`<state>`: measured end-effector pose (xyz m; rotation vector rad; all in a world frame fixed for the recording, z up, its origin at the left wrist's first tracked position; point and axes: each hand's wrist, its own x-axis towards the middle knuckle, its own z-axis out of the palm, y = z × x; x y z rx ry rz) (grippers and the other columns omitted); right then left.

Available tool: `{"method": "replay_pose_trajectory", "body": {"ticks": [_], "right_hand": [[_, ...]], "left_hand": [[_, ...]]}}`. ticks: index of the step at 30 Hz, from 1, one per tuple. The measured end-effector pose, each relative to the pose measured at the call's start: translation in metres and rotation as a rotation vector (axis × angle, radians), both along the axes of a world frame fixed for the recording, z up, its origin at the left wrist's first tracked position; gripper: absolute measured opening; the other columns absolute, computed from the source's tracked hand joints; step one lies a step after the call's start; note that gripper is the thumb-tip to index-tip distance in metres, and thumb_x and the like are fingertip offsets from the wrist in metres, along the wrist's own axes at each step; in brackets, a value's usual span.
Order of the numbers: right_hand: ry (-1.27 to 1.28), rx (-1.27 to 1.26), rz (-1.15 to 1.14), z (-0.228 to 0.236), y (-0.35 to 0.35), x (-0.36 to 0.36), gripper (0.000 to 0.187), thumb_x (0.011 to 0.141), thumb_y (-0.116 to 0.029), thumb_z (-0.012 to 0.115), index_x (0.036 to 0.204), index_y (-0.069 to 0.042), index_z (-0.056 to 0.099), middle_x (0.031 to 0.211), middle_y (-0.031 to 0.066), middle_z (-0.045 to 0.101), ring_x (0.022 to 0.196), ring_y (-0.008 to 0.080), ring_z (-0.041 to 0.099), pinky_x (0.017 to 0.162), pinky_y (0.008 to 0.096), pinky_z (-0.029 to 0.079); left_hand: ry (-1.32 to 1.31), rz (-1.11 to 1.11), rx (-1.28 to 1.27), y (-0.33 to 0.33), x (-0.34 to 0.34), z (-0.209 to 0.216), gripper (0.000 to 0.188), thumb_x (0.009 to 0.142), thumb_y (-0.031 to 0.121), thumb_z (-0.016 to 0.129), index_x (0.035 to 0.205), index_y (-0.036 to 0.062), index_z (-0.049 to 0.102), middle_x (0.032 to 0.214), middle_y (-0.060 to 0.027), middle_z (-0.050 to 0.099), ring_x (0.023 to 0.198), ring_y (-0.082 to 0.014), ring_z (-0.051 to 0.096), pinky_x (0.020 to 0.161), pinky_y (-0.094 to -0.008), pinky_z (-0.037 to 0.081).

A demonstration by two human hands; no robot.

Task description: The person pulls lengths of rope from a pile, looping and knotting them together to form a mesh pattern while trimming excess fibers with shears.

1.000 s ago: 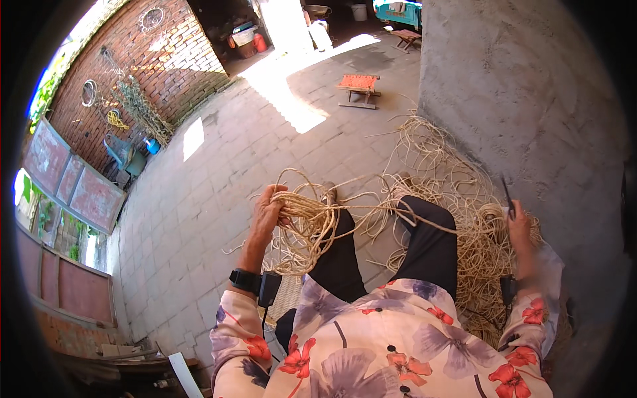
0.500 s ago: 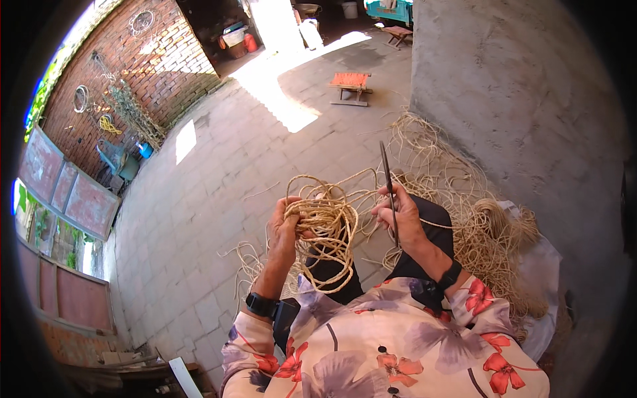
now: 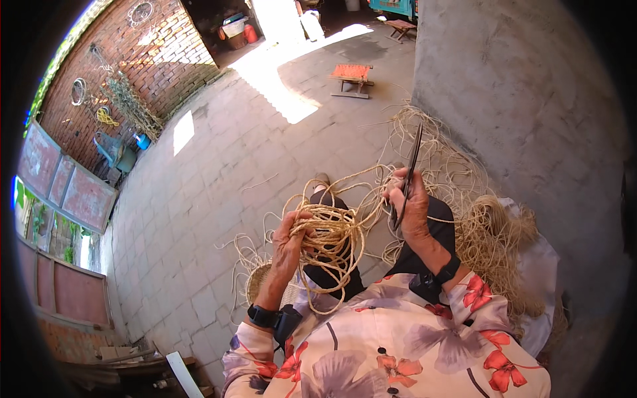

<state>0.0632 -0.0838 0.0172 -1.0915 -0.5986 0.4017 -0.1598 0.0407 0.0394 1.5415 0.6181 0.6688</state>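
Observation:
A loose coil of pale straw-coloured braided cord [image 3: 328, 229] hangs from my left hand [image 3: 290, 240], whose fingers are closed around its left side. Loops of the coil droop over my dark trousers. My right hand [image 3: 409, 199] grips dark metal scissors [image 3: 415, 156], blades pointing up and away from me. A strand of the cord runs from the coil to my right hand; whether the fingers pinch it too is hard to see. Beneath my left forearm, a woven straw-coloured piece [image 3: 257, 282] with loose cord ends is partly hidden.
A large tangle of the same cord [image 3: 488, 249] lies on my right, partly on a white sheet [image 3: 541, 265], beside a grey plastered wall [image 3: 511, 86]. A folding stool with an orange seat [image 3: 352, 71] stands ahead on the paved floor. Brick wall and leaning panels [image 3: 63, 182] are at left.
My right hand has risen slightly and turned, tilting the scissors to the right. My left hand has lowered a little with the coil, and the woven piece now shows.

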Motion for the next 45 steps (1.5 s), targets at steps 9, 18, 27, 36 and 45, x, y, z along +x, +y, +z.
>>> {"method": "replay_pose_trajectory", "body": {"ticks": [9,18,27,36,45], "right_hand": [[-0.186,-0.690,0.468,0.002,0.008,-0.013,0.037,0.079,-0.021,0.072,0.105,-0.004,0.052,0.075,0.0027,0.062,0.065,0.0093,0.056,0.058,0.0248,0.044],[-0.919,-0.793,-0.046,0.026,0.001,-0.008,0.034,0.075,-0.010,0.066,0.106,-0.015,0.053,0.070,0.0102,0.063,0.065,0.0286,0.064,0.056,0.0390,0.047],[-1.213,-0.639,-0.349,0.008,-0.027,0.068,0.037,0.071,-0.002,0.062,0.105,-0.011,0.049,0.070,0.0123,0.059,0.063,0.0344,0.062,0.053,0.0437,0.047],[-0.589,-0.661,-0.504,-0.034,-0.089,0.179,0.021,0.086,-0.006,0.056,0.105,-0.012,0.049,0.062,0.0074,0.059,0.053,0.0212,0.060,0.048,0.0332,0.044],[0.185,-0.435,-0.269,-0.024,-0.164,0.217,0.026,0.081,-0.006,0.057,0.105,-0.005,0.047,0.062,0.0063,0.056,0.039,0.0089,0.046,0.034,0.0244,0.040]], "left_hand": [[0.014,-0.040,0.015,-0.009,-0.004,0.002,0.023,0.095,0.003,0.043,0.112,0.0071,0.058,0.082,0.0001,0.058,0.069,-0.0066,0.056,0.054,-0.0190,0.048],[0.144,0.261,0.492,0.014,-0.007,-0.004,0.036,0.080,-0.008,0.046,0.112,0.0052,0.056,0.082,-0.0089,0.068,0.073,-0.0129,0.064,0.062,-0.0274,0.049],[0.324,0.530,0.727,0.050,-0.025,0.002,0.028,0.081,-0.003,0.051,0.104,0.0103,0.058,0.069,-0.0141,0.063,0.062,-0.0235,0.064,0.057,-0.0346,0.048],[0.121,0.505,0.221,0.109,-0.083,-0.022,0.025,0.085,-0.004,0.043,0.101,0.0089,0.057,0.068,-0.0012,0.057,0.053,-0.0080,0.050,0.042,-0.0223,0.039],[-0.018,0.539,0.089,0.132,-0.094,-0.018,0.019,0.090,0.001,0.041,0.102,0.0079,0.055,0.067,0.0001,0.051,0.045,-0.0059,0.043,0.038,-0.0199,0.034]]}}
